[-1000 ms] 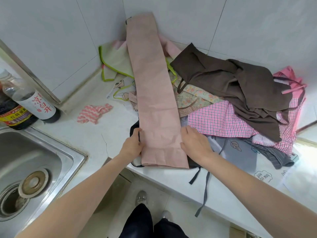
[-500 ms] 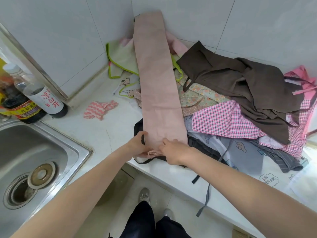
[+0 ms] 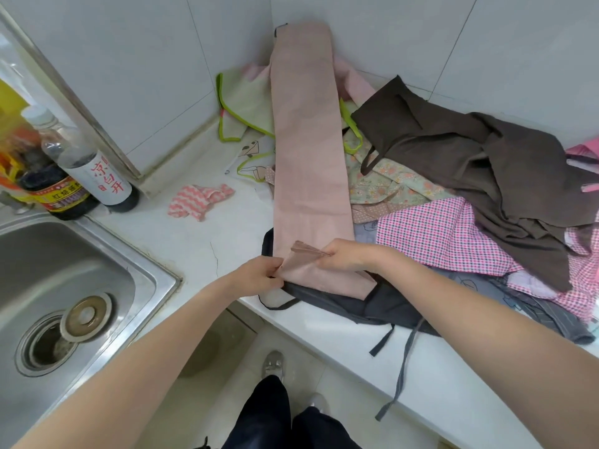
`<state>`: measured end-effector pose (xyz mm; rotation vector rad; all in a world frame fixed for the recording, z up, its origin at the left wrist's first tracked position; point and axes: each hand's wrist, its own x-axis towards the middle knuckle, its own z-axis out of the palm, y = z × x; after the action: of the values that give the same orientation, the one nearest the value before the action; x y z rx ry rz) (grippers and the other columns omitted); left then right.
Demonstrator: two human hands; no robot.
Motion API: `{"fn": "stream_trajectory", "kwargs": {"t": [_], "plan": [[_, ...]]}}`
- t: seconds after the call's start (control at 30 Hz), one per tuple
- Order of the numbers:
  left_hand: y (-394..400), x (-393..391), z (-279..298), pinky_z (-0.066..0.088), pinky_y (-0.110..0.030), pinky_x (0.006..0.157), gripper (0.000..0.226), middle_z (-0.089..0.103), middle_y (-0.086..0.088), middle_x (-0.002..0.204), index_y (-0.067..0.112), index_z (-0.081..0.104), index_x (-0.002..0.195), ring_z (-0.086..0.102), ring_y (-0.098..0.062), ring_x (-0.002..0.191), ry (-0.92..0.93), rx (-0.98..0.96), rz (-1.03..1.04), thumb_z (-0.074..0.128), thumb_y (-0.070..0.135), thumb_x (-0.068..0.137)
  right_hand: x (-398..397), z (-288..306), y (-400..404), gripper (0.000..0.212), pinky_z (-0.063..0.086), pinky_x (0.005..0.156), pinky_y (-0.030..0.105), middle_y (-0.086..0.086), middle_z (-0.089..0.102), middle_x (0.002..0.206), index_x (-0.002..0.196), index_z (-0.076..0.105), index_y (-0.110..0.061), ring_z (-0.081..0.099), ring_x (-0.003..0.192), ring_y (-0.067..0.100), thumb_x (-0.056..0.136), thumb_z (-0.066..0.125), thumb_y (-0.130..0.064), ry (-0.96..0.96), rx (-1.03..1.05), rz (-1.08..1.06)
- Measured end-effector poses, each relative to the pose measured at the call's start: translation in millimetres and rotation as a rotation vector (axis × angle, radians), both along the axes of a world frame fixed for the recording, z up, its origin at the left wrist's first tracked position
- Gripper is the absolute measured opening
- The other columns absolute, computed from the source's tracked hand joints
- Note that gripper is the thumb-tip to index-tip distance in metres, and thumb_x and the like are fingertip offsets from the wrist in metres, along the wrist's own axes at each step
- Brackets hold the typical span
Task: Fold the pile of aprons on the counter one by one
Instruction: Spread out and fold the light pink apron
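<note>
Both hands at the counter's [image 3: 201, 241] front edge. Left hand [image 3: 256, 275] pinches the near left corner of the pink apron [image 3: 308, 157]; right hand [image 3: 345, 259] pinches its near right corner, lifted and turned back over the strip. The apron is folded into a long narrow strip running from the front edge to the back corner, its far end leaning up the tiled wall [image 3: 162, 59]. Its near end lies on a dark apron [image 3: 372, 303] whose straps hang over the edge. Right of the strip: checked apron [image 3: 437, 234], floral apron [image 3: 392, 186], brown apron [image 3: 470, 157] piled on top. Left: small striped cloth [image 3: 199, 200], green-trimmed apron [image 3: 243, 105]. Far left: sink [image 3: 97, 270], two bottles [image 3: 94, 173] beyond it.
</note>
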<state>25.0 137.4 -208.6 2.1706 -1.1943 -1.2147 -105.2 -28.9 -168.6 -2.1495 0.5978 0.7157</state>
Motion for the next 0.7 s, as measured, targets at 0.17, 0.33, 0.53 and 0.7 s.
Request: {"fn": "stream_trajectory", "kwargs": {"t": [0.17,0.33,0.53,0.7], "plan": [[0.4,-0.3,-7.7,0.039,-0.019,0.068,0.048,0.058,0.001,0.076,0.007,0.06,0.065,0.052,-0.014,0.075,0.075,-0.016,0.328,0.048,0.043,0.095,-24.3,-11.8,-31.2,0.006,0.054,0.069,0.024,0.004,0.058,0.088,0.092,0.057,-0.008,0.061,0.079,0.017,0.088,0.06,-0.006,0.088,0.138,-0.224],[-6.3,9.2,-9.7,0.043,-0.028,0.086,0.05,0.06,-0.006,0.086,0.007,0.059,0.074,0.053,-0.02,0.083,0.166,0.053,0.415,0.048,0.054,0.088,-17.0,-22.7,-27.4,0.013,0.055,0.052,0.024,0.013,0.061,0.086,0.099,0.055,-0.008,0.061,0.061,0.019,0.099,0.043,-0.014,-0.104,0.156,-0.584],[-7.8,17.8,-12.0,0.049,-0.037,0.09,0.043,0.057,-0.009,0.081,0.0,0.057,0.08,0.055,-0.022,0.079,0.163,0.003,0.352,0.052,0.04,0.093,-2.9,-37.9,-13.9,0.031,0.043,0.086,0.032,0.017,0.055,0.125,0.11,0.056,-0.007,0.054,0.114,0.031,0.103,0.027,-0.016,-0.007,-0.296,-0.372],[-19.7,4.1,-7.6,0.049,-0.039,0.078,0.05,0.055,-0.01,0.071,0.008,0.045,0.063,0.057,-0.027,0.071,-0.09,-0.009,0.413,0.036,0.042,0.099,-4.8,-49.4,-6.3,0.037,0.042,0.084,0.031,0.014,0.056,0.125,0.124,0.054,-0.007,0.055,0.111,0.029,0.101,0.026,-0.011,0.048,-0.399,-0.42]]}}
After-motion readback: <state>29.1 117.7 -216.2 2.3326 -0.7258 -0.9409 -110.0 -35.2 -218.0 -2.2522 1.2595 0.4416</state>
